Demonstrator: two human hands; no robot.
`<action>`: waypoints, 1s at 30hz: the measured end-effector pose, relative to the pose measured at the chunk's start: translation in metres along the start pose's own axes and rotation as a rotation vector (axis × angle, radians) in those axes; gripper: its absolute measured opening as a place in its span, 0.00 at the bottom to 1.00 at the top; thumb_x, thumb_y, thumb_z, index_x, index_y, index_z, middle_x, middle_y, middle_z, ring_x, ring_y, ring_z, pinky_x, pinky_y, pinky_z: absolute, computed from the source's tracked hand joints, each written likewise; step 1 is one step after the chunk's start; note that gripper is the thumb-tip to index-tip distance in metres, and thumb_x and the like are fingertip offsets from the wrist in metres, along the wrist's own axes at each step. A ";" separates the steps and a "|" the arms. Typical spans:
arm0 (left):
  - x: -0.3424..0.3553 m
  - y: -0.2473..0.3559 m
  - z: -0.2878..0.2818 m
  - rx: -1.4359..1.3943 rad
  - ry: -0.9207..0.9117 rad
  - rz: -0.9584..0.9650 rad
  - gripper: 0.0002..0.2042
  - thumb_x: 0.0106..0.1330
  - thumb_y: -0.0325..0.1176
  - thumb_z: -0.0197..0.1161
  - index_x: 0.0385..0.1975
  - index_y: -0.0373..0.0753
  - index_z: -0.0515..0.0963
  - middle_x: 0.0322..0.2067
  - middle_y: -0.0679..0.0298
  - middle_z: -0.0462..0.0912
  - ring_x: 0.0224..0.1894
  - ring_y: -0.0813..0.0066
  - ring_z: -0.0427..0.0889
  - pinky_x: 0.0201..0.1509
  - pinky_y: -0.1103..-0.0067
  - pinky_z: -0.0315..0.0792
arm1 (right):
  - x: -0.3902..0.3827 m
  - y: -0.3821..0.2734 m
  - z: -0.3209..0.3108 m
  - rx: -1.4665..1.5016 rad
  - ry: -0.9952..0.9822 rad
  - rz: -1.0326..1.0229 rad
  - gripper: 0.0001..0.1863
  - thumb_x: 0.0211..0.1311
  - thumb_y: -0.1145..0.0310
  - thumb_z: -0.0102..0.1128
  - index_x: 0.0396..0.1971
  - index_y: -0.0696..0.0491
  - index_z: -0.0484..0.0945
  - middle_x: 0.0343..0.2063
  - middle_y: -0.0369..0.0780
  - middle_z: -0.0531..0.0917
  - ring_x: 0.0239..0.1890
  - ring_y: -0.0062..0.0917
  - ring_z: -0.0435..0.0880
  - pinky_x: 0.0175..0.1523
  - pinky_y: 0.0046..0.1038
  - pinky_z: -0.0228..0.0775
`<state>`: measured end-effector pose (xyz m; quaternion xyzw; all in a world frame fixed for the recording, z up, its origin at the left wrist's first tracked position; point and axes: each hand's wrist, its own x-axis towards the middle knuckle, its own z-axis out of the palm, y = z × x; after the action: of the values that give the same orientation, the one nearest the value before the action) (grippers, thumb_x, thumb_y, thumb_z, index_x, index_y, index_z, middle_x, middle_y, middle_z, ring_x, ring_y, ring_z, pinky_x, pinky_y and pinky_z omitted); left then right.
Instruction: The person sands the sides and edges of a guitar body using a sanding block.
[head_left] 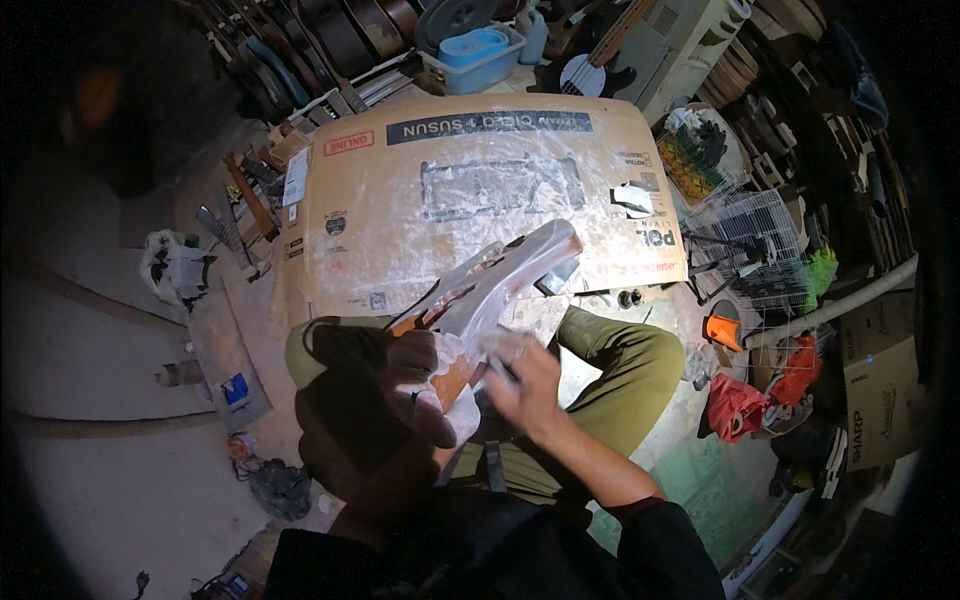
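Observation:
Across my lap lies a dusty guitar body [470, 305], tilted up on edge, its pale grey rim facing me and bare orange-brown wood showing in patches. My left hand [425, 385], coated in pale dust, is wrapped round the near end of the body. Against the rim beside it presses my right hand [530, 385], its fingers curled and smeared by motion. A small greyish piece seems to be under those fingers, too blurred to name. The far, rounded end of the body reaches over the near edge of a flat cardboard box [370, 245].
Pale dust covers the cardboard, with a small white piece [632, 199] at its right. Hand tools, including a saw [222, 230], lie to the left. A wire rack [750, 235], an orange container [724, 327] and red cloth [737, 408] stand right. Beyond is a clear plastic tub [470, 75].

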<state>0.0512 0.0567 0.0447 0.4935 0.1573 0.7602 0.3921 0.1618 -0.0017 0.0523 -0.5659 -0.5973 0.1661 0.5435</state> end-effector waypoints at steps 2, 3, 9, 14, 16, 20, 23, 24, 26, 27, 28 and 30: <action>-0.002 -0.001 0.002 -0.004 0.003 0.002 0.11 0.68 0.40 0.50 0.40 0.38 0.67 0.35 0.54 0.71 0.35 0.64 0.72 0.39 0.67 0.71 | -0.012 -0.013 0.001 0.009 -0.019 -0.053 0.24 0.46 0.84 0.63 0.47 0.56 0.84 0.44 0.47 0.85 0.44 0.40 0.84 0.52 0.34 0.77; -0.002 -0.001 0.001 0.002 0.002 0.003 0.11 0.68 0.40 0.50 0.40 0.38 0.67 0.35 0.54 0.71 0.35 0.64 0.72 0.38 0.67 0.71 | -0.010 0.000 0.001 -0.029 0.004 -0.012 0.23 0.46 0.84 0.64 0.46 0.57 0.84 0.44 0.47 0.85 0.44 0.40 0.85 0.52 0.34 0.77; -0.003 -0.006 -0.005 0.006 -0.020 0.040 0.11 0.68 0.39 0.49 0.40 0.37 0.67 0.33 0.54 0.70 0.34 0.66 0.70 0.37 0.68 0.69 | -0.004 -0.013 0.002 0.015 0.009 -0.071 0.23 0.46 0.84 0.64 0.47 0.57 0.84 0.43 0.47 0.85 0.44 0.41 0.85 0.52 0.34 0.77; 0.001 0.000 0.003 0.019 -0.020 0.044 0.10 0.69 0.39 0.50 0.39 0.38 0.66 0.31 0.56 0.69 0.32 0.68 0.68 0.36 0.69 0.68 | -0.001 0.034 -0.006 -0.122 0.046 0.081 0.20 0.46 0.82 0.65 0.44 0.59 0.85 0.44 0.48 0.86 0.45 0.39 0.86 0.54 0.34 0.77; 0.004 0.006 0.006 0.057 -0.013 0.002 0.10 0.69 0.39 0.51 0.38 0.39 0.66 0.31 0.57 0.69 0.32 0.68 0.68 0.36 0.70 0.68 | -0.004 0.009 0.001 -0.022 0.040 -0.011 0.22 0.47 0.83 0.63 0.46 0.57 0.85 0.42 0.48 0.86 0.44 0.40 0.86 0.53 0.34 0.77; 0.010 0.015 0.006 0.111 -0.040 -0.045 0.10 0.70 0.40 0.53 0.35 0.40 0.65 0.31 0.58 0.69 0.32 0.69 0.68 0.36 0.70 0.68 | -0.012 0.024 0.000 -0.060 0.021 -0.012 0.21 0.47 0.82 0.63 0.45 0.58 0.85 0.42 0.48 0.86 0.44 0.39 0.86 0.53 0.34 0.77; 0.011 0.010 0.003 0.022 -0.031 -0.057 0.11 0.70 0.41 0.55 0.33 0.41 0.65 0.30 0.58 0.70 0.32 0.69 0.69 0.35 0.71 0.68 | 0.002 0.026 -0.004 -0.077 0.036 0.025 0.20 0.46 0.82 0.63 0.43 0.59 0.85 0.42 0.47 0.86 0.44 0.38 0.86 0.52 0.34 0.77; 0.011 0.008 0.003 -0.029 -0.024 -0.085 0.12 0.70 0.42 0.56 0.33 0.41 0.65 0.30 0.58 0.70 0.32 0.69 0.69 0.35 0.72 0.68 | -0.001 0.010 -0.001 -0.030 0.030 0.002 0.20 0.46 0.82 0.62 0.43 0.58 0.85 0.41 0.47 0.86 0.44 0.39 0.86 0.52 0.34 0.77; 0.013 0.010 0.003 -0.037 0.011 -0.107 0.13 0.70 0.43 0.57 0.32 0.41 0.65 0.30 0.58 0.70 0.32 0.69 0.69 0.35 0.73 0.68 | -0.001 -0.016 0.002 0.022 -0.001 -0.076 0.20 0.46 0.82 0.62 0.44 0.58 0.85 0.41 0.47 0.85 0.43 0.40 0.85 0.51 0.34 0.78; 0.014 0.012 0.009 -0.008 0.037 -0.102 0.14 0.70 0.43 0.58 0.32 0.41 0.66 0.30 0.58 0.69 0.32 0.69 0.69 0.34 0.73 0.68 | -0.003 -0.006 0.001 -0.014 0.005 -0.054 0.20 0.46 0.81 0.62 0.44 0.58 0.85 0.42 0.47 0.86 0.43 0.40 0.86 0.51 0.34 0.78; 0.014 0.013 0.012 0.020 0.062 -0.100 0.15 0.70 0.44 0.59 0.31 0.41 0.66 0.30 0.59 0.69 0.32 0.69 0.69 0.34 0.74 0.68 | -0.004 0.012 0.000 -0.052 0.012 -0.030 0.20 0.46 0.81 0.63 0.44 0.58 0.85 0.42 0.47 0.86 0.44 0.40 0.86 0.51 0.34 0.78; 0.014 0.013 0.011 0.000 0.042 -0.101 0.15 0.70 0.44 0.59 0.31 0.41 0.66 0.31 0.59 0.69 0.32 0.69 0.69 0.34 0.73 0.68 | 0.007 0.036 -0.003 -0.092 0.057 0.013 0.20 0.46 0.81 0.64 0.44 0.59 0.85 0.43 0.48 0.86 0.43 0.40 0.86 0.50 0.33 0.79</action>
<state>0.0525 0.0571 0.0662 0.4689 0.1900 0.7496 0.4269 0.1837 0.0136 0.0277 -0.5989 -0.5848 0.1257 0.5325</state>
